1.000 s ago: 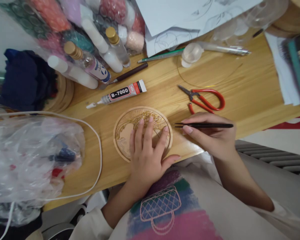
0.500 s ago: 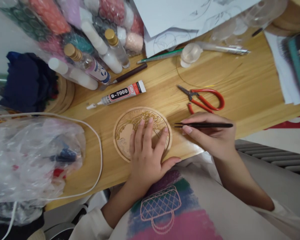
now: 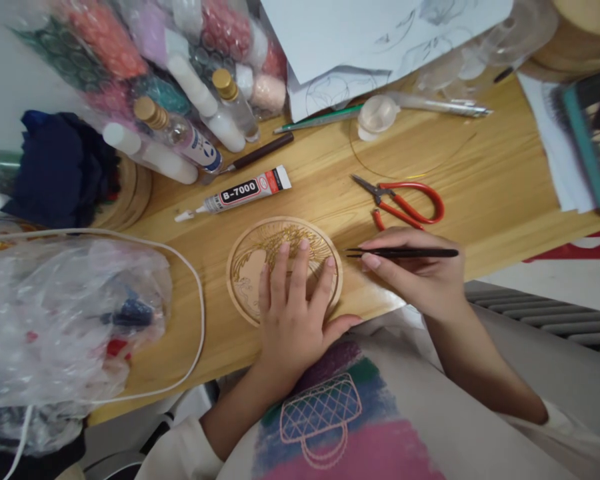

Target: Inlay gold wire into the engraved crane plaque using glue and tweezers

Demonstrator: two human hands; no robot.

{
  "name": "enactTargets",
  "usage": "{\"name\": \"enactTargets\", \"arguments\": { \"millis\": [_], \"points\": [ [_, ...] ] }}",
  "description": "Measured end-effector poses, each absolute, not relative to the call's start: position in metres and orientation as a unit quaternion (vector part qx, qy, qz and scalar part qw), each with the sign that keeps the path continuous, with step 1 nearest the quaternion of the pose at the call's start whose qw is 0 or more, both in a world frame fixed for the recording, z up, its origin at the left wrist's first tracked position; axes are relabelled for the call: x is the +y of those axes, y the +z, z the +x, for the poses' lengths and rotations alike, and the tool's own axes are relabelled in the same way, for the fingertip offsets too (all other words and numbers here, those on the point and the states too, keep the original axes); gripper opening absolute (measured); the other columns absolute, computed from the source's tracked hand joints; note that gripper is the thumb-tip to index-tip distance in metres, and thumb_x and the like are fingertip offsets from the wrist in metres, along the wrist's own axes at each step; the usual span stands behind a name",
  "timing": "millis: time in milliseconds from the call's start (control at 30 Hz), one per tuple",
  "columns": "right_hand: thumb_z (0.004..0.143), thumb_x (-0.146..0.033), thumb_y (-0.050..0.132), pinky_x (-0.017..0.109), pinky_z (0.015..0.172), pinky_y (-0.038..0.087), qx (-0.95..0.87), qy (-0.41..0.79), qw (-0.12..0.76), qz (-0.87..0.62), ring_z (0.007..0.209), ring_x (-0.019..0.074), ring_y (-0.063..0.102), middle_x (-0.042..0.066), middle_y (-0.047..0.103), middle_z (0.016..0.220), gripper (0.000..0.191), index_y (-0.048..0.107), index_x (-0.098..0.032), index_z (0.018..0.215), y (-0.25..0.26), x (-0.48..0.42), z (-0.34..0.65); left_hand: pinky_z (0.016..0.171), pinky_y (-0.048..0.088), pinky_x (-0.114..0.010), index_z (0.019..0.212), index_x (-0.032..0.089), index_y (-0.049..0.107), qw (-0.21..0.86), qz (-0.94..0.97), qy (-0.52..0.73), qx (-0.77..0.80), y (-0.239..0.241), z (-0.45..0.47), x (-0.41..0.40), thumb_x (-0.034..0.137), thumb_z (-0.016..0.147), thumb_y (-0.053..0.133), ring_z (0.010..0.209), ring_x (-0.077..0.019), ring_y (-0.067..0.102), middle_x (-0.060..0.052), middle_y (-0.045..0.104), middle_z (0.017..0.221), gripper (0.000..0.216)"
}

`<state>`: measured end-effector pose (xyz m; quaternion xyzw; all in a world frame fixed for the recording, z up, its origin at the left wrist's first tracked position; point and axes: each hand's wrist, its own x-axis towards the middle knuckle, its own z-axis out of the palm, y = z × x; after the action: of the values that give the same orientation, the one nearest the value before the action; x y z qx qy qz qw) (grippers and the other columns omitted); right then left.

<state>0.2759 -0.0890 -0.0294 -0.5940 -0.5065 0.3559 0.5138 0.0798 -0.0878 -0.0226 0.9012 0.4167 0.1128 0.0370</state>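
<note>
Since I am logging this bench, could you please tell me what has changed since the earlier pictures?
Only the camera's view shifted slightly; nothing was visibly moved, grasped or released. The left hand stayed spread on the round, gold-patterned wooden plaque, the right hand holding slim black tweezers beside it.

The round plaque [image 3: 251, 268] is pale wood patterned with fine gold lines; the tweezers [image 3: 420, 253] are black. Red handles mark the grey-bladed pliers [image 3: 379, 192]. The glue tube [image 3: 250, 190] is silver, black and red, lettered white. The worktop [image 3: 485, 200] is yellow-brown with streaked grain; the shirt print [image 3: 320, 413] sets pale pink lattice over coloured bands.
</note>
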Motion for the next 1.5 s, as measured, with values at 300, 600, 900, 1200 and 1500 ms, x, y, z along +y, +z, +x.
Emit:
{"name": "enactTargets", "arguments": {
  "millis": [300, 600, 900, 1200, 1500],
  "points": [
    [0.079, -0.025, 0.076, 0.028, 0.064, 0.058, -0.507, 0.355, 0.509, -0.599, 0.071, 0.0145, 0.07, -0.001, 0.076, 0.081, 0.008, 0.076, -0.027, 0.087, -0.0283, -0.0887, 0.2753, 0.115, 0.021, -0.054, 0.137, 0.018, 0.054, 0.038, 0.9, 0.119, 0.419, -0.0233, 0.0796, -0.0881, 0.066, 0.09, 0.042, 0.141, -0.04, 0.031, -0.021, 0.043, 0.147, 0.068],
    [0.078, -0.03, 0.076, 0.031, 0.065, 0.06, -0.503, 0.352, 0.501, -0.61, 0.072, 0.0164, 0.07, 0.001, 0.076, 0.082, 0.008, 0.076, -0.027, 0.086, -0.03, -0.0894, 0.276, 0.114, 0.021, -0.055, 0.146, 0.017, 0.041, 0.077, 0.889, 0.119, 0.435, -0.0242, 0.078, -0.0865, 0.068, 0.09, 0.041, 0.144, -0.0419, 0.024, -0.024, 0.031, 0.153, 0.076],
    [0.079, -0.026, 0.076, 0.029, 0.065, 0.059, -0.507, 0.359, 0.513, -0.593, 0.072, 0.015, 0.07, -0.001, 0.076, 0.082, 0.008, 0.076, -0.028, 0.087, -0.0296, -0.0891, 0.2762, 0.112, 0.024, -0.058, 0.144, 0.018, 0.046, 0.075, 0.889, 0.092, 0.443, -0.0232, 0.082, -0.087, 0.069, 0.086, 0.049, 0.144, -0.0432, 0.026, -0.025, 0.031, 0.153, 0.077],
    [0.079, -0.024, 0.075, 0.027, 0.063, 0.059, -0.508, 0.364, 0.511, -0.59, 0.07, 0.0144, 0.07, 0.0, 0.076, 0.081, 0.008, 0.075, -0.026, 0.086, -0.0284, -0.0879, 0.2751, 0.112, 0.026, -0.059, 0.143, 0.017, 0.046, 0.063, 0.89, 0.094, 0.442, -0.0235, 0.0833, -0.0871, 0.069, 0.084, 0.053, 0.143, -0.0436, 0.028, -0.025, 0.032, 0.153, 0.079],
    [0.078, -0.023, 0.075, 0.025, 0.062, 0.058, -0.499, 0.371, 0.535, -0.572, 0.069, 0.0134, 0.07, 0.0, 0.076, 0.079, 0.006, 0.075, -0.024, 0.084, -0.0294, -0.0854, 0.272, 0.113, 0.025, -0.06, 0.149, 0.014, 0.036, 0.084, 0.883, 0.099, 0.451, -0.0241, 0.0822, -0.0867, 0.063, 0.082, 0.062, 0.144, -0.0433, 0.026, -0.025, 0.03, 0.155, 0.087]
  ]
}}
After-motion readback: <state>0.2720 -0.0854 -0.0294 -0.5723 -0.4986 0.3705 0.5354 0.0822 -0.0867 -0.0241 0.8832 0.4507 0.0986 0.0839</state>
